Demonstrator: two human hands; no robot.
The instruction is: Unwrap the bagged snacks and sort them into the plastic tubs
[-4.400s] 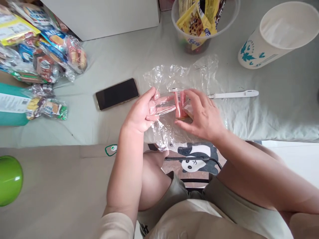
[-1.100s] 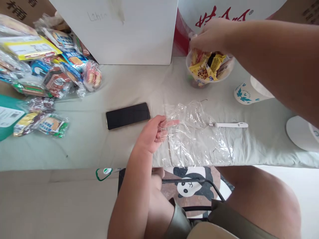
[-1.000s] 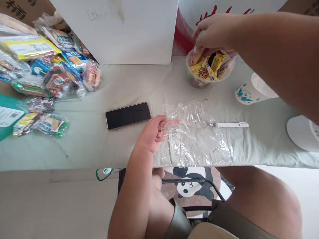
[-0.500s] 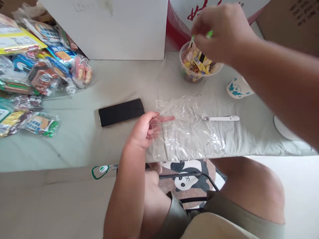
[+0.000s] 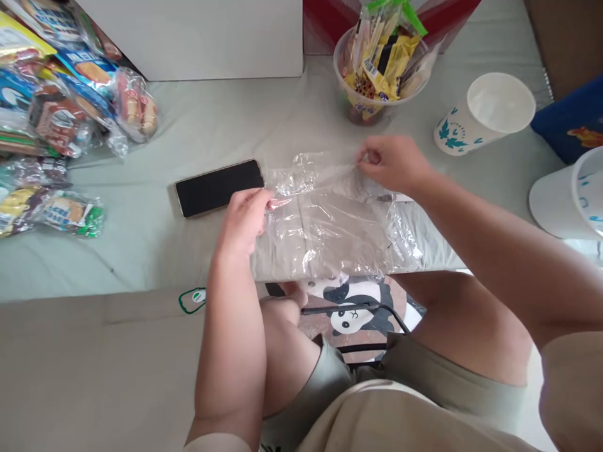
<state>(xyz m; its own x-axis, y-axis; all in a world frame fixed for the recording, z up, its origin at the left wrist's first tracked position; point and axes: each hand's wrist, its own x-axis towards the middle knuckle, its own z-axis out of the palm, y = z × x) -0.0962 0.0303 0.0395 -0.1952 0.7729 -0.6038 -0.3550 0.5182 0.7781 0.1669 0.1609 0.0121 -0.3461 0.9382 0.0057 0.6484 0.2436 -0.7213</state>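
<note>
The left hand [image 5: 245, 216] comes up from 6 o'clock, fingers curled and pinching the left edge of the clear plastic bag [image 5: 330, 229]. The right hand [image 5: 393, 164] reaches in from 4 o'clock and nips the bag's far corner, seemingly between thumb and forefinger. The bag lies crinkled and glossy on the cloth-covered worktop [image 5: 211, 125], its near side at the front edge. A black phone [image 5: 217, 187] lies just beside it at 9 o'clock, with bare cloth toward 11. A snack tub [image 5: 358, 103] stands at 12 and a paper cup [image 5: 485, 113] at 2.
</note>
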